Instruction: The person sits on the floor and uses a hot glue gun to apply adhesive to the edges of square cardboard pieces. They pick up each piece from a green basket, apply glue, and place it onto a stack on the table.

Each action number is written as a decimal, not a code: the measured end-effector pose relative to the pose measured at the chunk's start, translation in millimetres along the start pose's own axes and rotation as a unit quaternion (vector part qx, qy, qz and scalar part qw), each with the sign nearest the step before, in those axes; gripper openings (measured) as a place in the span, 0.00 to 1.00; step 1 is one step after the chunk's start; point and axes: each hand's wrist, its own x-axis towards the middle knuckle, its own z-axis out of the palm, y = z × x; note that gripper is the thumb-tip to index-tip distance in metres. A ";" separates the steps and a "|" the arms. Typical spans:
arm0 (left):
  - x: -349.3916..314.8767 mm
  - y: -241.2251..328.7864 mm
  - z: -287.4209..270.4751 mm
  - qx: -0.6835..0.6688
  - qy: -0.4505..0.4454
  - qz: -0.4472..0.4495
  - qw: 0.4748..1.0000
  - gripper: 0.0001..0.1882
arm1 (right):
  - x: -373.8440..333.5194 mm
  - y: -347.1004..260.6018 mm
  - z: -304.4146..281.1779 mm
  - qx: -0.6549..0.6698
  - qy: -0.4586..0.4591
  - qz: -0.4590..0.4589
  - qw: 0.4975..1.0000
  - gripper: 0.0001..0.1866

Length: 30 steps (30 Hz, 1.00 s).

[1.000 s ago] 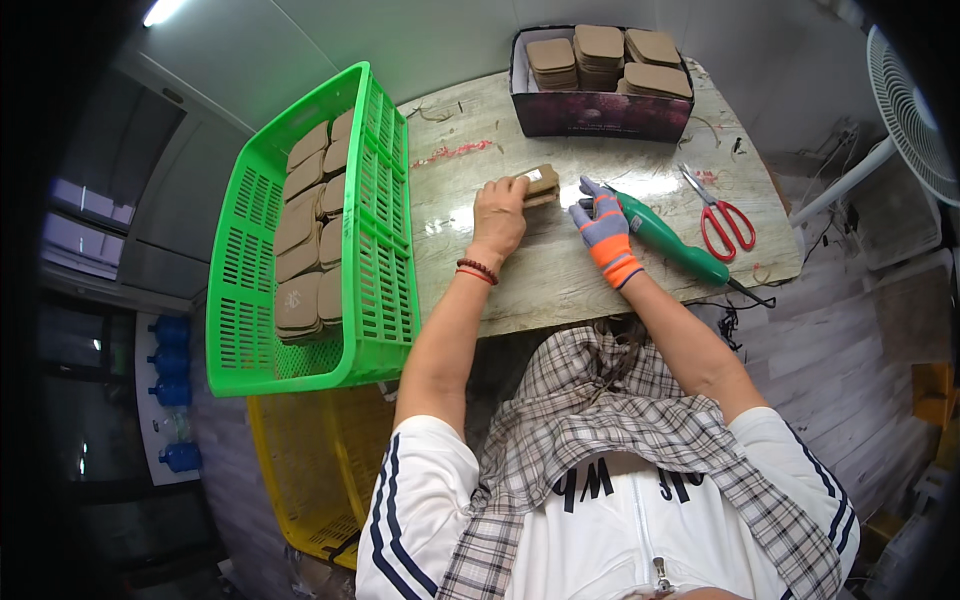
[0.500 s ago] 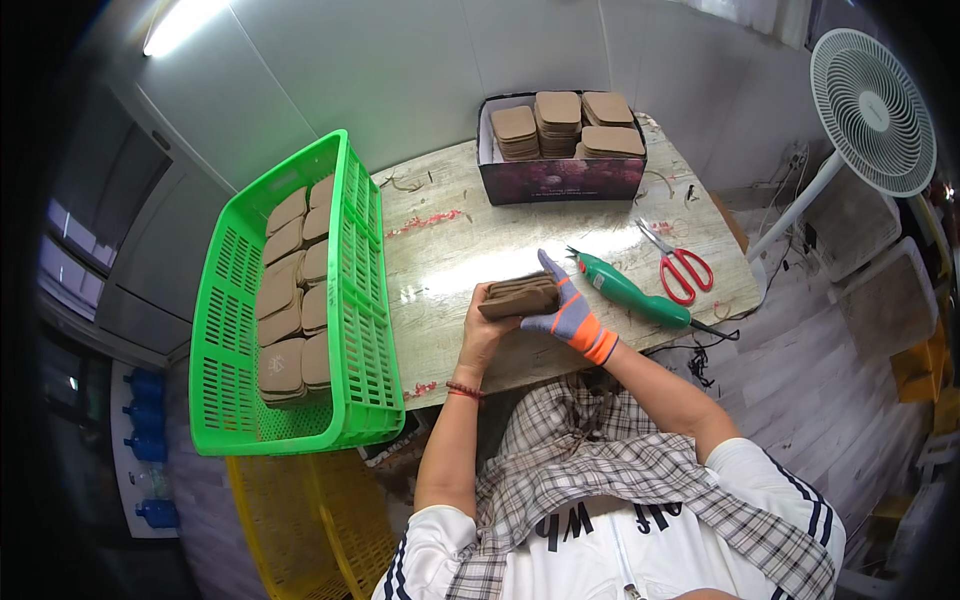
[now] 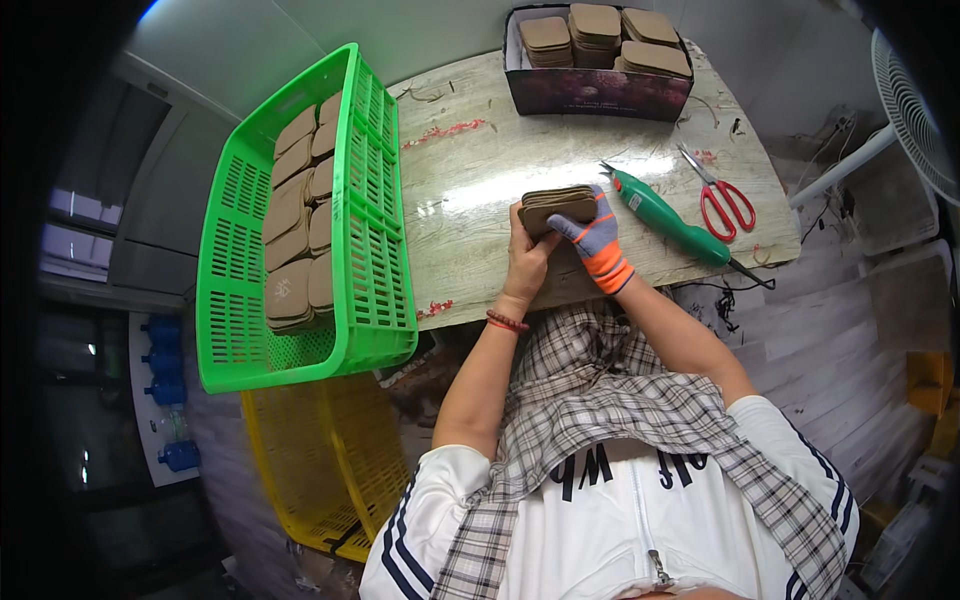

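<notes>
Between my two hands I hold a small stack of brown rounded-square pads (image 3: 556, 205) above the near part of the table. My bare left hand (image 3: 527, 255), with a beaded bracelet at the wrist, grips the stack's left side. On my right hand (image 3: 597, 235) is a grey and orange glove; its fingers close on the right side, thumb across the front. Just right of the glove lies a green corded electric cutter (image 3: 672, 217), its small blades pointing away from me. Beyond it are red-handled scissors (image 3: 724, 200).
A green plastic crate (image 3: 370, 290) at the left holds stacks of similar pads (image 3: 292, 235). At the table's far side stands a dark printed box (image 3: 600, 95) with more stacks. Red scraps (image 3: 445, 132) lie on the wooden table (image 3: 450, 210). A white fan (image 3: 915, 120) stands far right.
My view has tilted, so the table sits higher in it. The stack has turned in my hands, and my gloved thumb now lies across its front.
</notes>
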 end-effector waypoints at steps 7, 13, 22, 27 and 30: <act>1.1 -9.5 -6.6 0.083 -0.030 -0.007 0.996 0.28 | -4.7 -4.4 -18.7 -0.033 -0.071 0.002 0.997 0.33; 7.2 -1.9 5.0 0.023 -0.020 -0.026 0.999 0.27 | -1.9 -12.9 -25.5 -0.004 -0.055 -0.048 0.997 0.34; 8.6 -18.3 13.5 0.047 -0.011 -0.012 0.999 0.24 | 9.9 -36.4 -19.9 0.038 0.008 -0.001 0.999 0.11; 22.2 2.2 7.6 0.077 -0.009 -0.029 0.997 0.18 | 18.8 -27.6 -36.8 -0.156 0.064 -0.114 0.979 0.10; 48.3 33.2 -12.3 0.074 0.024 -0.018 0.997 0.20 | 11.4 -20.0 -49.7 0.064 0.155 0.068 0.983 0.10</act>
